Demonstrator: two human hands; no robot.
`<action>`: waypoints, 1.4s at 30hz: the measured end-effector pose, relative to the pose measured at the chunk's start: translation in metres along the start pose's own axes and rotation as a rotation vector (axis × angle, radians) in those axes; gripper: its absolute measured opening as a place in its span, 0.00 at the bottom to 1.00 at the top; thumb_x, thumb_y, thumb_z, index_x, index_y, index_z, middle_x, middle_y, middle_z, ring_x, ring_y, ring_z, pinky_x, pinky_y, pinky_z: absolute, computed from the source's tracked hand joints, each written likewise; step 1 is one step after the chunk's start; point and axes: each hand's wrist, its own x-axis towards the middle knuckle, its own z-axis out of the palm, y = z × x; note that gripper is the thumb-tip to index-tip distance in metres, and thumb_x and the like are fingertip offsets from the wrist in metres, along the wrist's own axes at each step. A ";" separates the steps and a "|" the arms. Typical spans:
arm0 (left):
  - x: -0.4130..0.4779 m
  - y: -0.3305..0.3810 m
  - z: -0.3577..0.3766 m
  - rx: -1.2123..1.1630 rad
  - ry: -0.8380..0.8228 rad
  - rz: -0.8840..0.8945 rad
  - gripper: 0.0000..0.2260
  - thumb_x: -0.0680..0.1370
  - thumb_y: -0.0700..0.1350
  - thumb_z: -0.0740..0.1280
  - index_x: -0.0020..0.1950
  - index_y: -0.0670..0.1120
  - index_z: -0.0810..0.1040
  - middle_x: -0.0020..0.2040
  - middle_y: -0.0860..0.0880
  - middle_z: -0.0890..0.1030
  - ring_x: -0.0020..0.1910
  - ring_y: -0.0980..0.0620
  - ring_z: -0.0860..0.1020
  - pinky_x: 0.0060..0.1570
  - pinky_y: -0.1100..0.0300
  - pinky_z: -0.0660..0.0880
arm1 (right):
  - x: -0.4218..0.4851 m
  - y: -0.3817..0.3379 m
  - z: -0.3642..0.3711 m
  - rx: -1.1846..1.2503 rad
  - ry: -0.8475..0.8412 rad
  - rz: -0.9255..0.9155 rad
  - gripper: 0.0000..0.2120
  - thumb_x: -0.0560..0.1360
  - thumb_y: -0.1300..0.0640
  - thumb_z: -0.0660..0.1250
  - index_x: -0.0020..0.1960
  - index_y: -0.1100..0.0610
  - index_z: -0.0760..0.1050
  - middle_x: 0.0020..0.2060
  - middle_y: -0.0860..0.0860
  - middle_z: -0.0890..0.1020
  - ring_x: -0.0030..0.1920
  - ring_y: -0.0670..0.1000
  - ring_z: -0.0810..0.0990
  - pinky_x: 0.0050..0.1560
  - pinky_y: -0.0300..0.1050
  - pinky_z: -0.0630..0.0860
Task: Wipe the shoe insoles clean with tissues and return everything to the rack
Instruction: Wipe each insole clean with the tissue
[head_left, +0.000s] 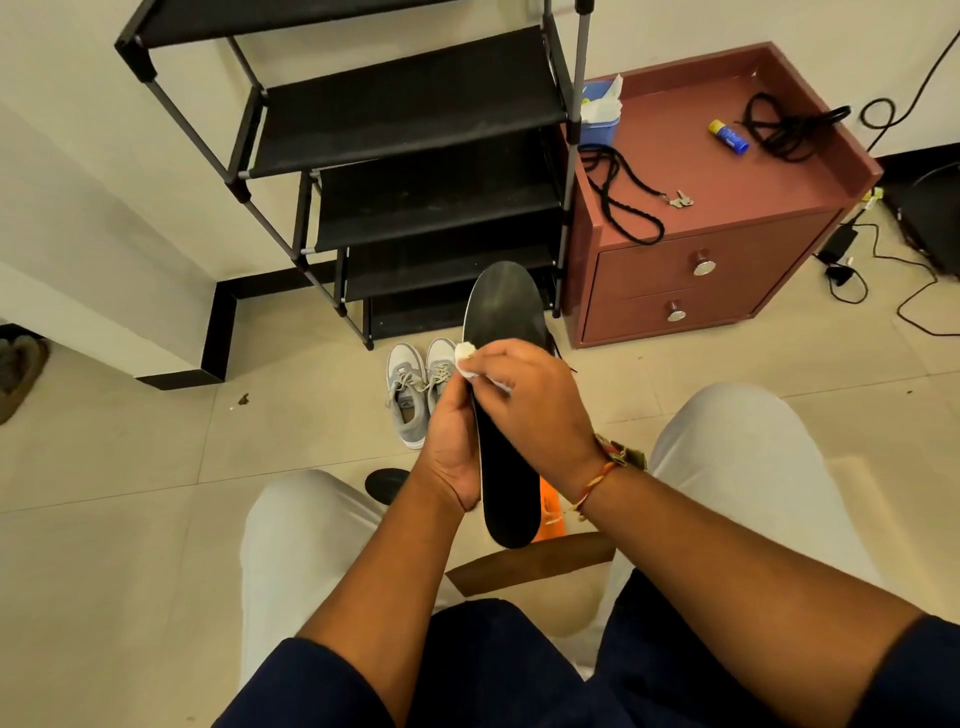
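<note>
Closest to the body, the left hand (452, 441) has its grip curled around the left edge of the black insole (501, 317), held between the knees with the heel end near. The right hand (535, 405) lies across it and pinches a tissue (464, 358) at that same edge. The long axis points away toward the rack (431, 208), so the wipe probably should travel along it, toward the far toe.

Two insoles: held insole (498, 312), floor insole (387, 483). Two grey shoes (408, 400), one tissue (464, 358), one tissue box (600, 122). One rack (415, 104), one cabinet (701, 156) with two drawers (649, 270).
</note>
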 end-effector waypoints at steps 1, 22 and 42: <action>0.000 0.000 0.000 -0.007 -0.003 0.013 0.23 0.79 0.62 0.63 0.61 0.46 0.83 0.59 0.43 0.82 0.62 0.45 0.79 0.68 0.52 0.70 | 0.001 0.001 0.001 -0.004 -0.015 -0.017 0.08 0.77 0.60 0.68 0.53 0.56 0.85 0.49 0.50 0.83 0.51 0.49 0.80 0.57 0.45 0.78; -0.001 -0.004 0.006 0.059 -0.052 -0.048 0.24 0.79 0.62 0.66 0.66 0.46 0.80 0.59 0.42 0.80 0.66 0.44 0.73 0.72 0.49 0.63 | 0.009 0.006 -0.008 -0.054 0.028 -0.089 0.08 0.76 0.62 0.70 0.54 0.58 0.84 0.51 0.52 0.83 0.53 0.51 0.79 0.56 0.42 0.75; -0.003 0.001 0.009 0.130 -0.097 -0.032 0.27 0.81 0.66 0.57 0.62 0.48 0.82 0.58 0.41 0.80 0.57 0.43 0.78 0.53 0.50 0.73 | 0.017 0.019 -0.012 -0.119 0.102 -0.070 0.08 0.76 0.63 0.69 0.54 0.58 0.83 0.50 0.52 0.84 0.53 0.51 0.80 0.57 0.44 0.75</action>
